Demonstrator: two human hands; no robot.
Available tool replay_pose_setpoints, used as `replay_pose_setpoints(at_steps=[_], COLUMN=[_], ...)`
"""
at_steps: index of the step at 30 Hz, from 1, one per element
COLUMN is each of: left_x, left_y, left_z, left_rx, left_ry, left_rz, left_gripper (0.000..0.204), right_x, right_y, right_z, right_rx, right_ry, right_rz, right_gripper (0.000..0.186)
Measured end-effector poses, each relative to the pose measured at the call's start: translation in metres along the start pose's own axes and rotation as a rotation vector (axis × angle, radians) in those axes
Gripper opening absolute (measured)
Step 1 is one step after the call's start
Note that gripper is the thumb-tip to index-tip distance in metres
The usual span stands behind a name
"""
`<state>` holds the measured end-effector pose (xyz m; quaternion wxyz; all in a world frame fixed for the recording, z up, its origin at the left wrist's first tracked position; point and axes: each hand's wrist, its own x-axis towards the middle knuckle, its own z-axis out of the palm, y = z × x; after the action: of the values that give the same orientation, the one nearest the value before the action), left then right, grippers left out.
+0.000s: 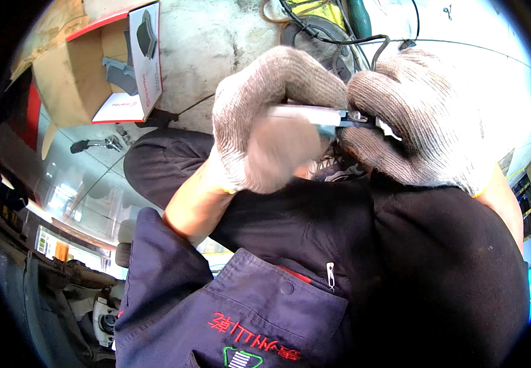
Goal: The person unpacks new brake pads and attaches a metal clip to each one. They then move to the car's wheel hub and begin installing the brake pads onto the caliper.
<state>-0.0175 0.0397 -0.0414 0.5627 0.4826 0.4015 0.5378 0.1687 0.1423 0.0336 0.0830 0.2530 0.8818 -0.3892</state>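
Both of my hands wear grey knit gloves and meet at the centre. My left hand (pixel 271 129), partly smeared by motion, is closed round a flat part (pixel 314 113) with a pale top and blue-grey side. My right hand (pixel 416 122) grips the other end of it, where a small dark metal fitting (pixel 354 118) shows between the gloves. The part's underside is mostly hidden. Under my hands are my legs in dark trousers (pixel 302 221).
An open cardboard box (pixel 66 80) holding grey plates (pixel 121 76) sits upper left on stained tiles (pixel 198 55). Below it lies a chrome-and-black tool (pixel 96 145). Black cables (pixel 379 40) and yellow material (pixel 321 12) are beyond my hands. Dark machinery (pixel 81 300) fills the lower left.
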Motion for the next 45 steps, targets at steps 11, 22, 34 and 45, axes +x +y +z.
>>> replay_pose_setpoints(at_steps=[11,22,34,45], left_x=[-0.009,-0.01,-0.012,-0.004], left_y=[-0.002,0.0,0.011,0.014], left_z=[0.009,0.013,0.019,0.023], left_rx=[0.275,0.3,0.334,0.444], left_ry=[0.127,0.105,0.105,0.104], left_rz=[0.076,0.058,-0.023,-0.096], left_gripper=[0.035,0.033,0.033,0.035], right_x=[0.0,0.001,-0.005,-0.006], right_y=[-0.007,-0.003,0.004,-0.002], right_z=[0.002,0.003,0.002,0.003], right_rx=[0.07,0.249,0.447,0.623], right_ry=[-0.043,-0.093,-0.098,0.029], right_rz=[-0.026,-0.002,0.043,0.092], right_gripper=[0.036,0.043,0.028,0.025])
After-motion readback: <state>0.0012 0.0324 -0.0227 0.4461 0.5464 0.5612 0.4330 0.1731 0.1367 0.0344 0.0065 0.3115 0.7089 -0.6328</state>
